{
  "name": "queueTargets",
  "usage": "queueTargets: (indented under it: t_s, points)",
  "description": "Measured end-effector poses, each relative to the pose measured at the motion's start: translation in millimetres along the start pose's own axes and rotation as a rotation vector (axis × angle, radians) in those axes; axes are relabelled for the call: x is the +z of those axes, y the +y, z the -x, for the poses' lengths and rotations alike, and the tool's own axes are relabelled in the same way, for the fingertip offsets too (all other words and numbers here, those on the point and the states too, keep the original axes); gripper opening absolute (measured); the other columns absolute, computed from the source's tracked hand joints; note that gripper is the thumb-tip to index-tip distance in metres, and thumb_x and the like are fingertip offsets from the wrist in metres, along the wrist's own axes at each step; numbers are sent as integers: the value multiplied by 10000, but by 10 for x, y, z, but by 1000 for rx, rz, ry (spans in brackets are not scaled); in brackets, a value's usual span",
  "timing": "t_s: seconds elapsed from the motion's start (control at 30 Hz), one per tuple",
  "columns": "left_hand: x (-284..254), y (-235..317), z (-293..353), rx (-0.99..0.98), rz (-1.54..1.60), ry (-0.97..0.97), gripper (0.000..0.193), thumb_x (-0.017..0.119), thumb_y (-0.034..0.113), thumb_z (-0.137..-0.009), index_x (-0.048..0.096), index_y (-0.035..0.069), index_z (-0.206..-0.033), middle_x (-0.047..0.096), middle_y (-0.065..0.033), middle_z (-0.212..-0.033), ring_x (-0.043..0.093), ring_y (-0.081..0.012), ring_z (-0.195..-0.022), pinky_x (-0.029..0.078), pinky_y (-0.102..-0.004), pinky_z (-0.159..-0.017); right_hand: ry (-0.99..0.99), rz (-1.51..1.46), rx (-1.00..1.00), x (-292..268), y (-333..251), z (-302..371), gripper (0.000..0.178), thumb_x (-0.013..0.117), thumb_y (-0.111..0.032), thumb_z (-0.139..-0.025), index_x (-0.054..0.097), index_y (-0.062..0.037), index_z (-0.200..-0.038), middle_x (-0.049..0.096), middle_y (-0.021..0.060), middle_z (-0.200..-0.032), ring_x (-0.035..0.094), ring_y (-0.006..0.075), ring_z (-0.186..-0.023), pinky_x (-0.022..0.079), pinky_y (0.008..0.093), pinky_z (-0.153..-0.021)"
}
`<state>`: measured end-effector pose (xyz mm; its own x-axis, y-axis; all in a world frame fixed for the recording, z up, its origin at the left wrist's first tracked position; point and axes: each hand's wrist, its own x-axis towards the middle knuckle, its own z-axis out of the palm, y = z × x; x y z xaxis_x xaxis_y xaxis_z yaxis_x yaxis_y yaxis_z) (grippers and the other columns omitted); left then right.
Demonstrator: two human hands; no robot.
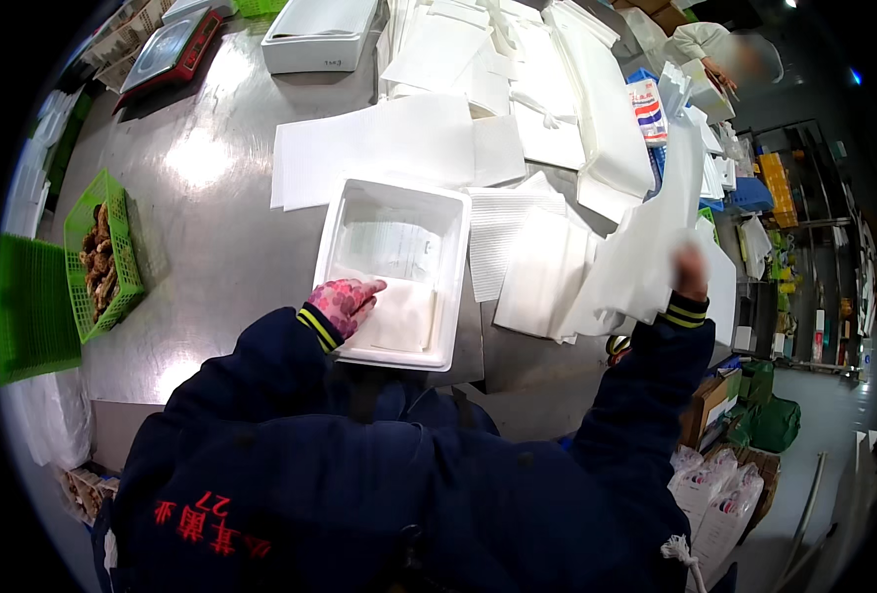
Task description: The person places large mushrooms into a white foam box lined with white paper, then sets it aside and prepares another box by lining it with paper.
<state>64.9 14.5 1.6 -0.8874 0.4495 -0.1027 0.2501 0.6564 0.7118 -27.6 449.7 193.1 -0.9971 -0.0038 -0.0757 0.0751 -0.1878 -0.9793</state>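
In front of me stands a white foam box (458, 287) with sheets of white paper (404, 314) on its bottom. My left hand (348, 304), in a pink patterned glove, reaches over the near left wall. Its fingers lie stretched out on the paper. Off to the right my raised right hand (692, 271) is blurred but closed on the edge of a large, thin white sheet (646, 237). That sheet hangs tall and partly see-through, its lower end near a stack of white paper sheets (540, 272) beside the box.
White foam sheets (379, 148) and piles of packing liners (592, 94) cover the far side of the metal table (216, 237). At left is a green basket (112, 296) of brown produce. A scale (170, 51) and another foam box (318, 44) stand behind. A co-worker (705, 44) is far right.
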Motion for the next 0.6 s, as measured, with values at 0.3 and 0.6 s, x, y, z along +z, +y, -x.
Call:
queueTargets:
  t_s: [0.3,0.6]
  points:
    - [-7,801,-1072,-361,1526,-330,698,510,538,-830,322,65,-1307,487,-96,-1139,531,-193,-970,450,-338,-861,-376,-309,17,965,-23,89,546,507,-162,-685,441,40,-1189,581,162,-1042,591,267,-910,479,355,-812]
    - [-276,700,-907,-36,2146,-299,718,667,519,-701,475,68,-1226,556,-109,-1167,542,-250,-1058,448,-400,-907,-287,-262,167,972,966,440,573,542,-137,-668,440,65,-1194,582,182,-1069,591,266,-935,477,353,-828]
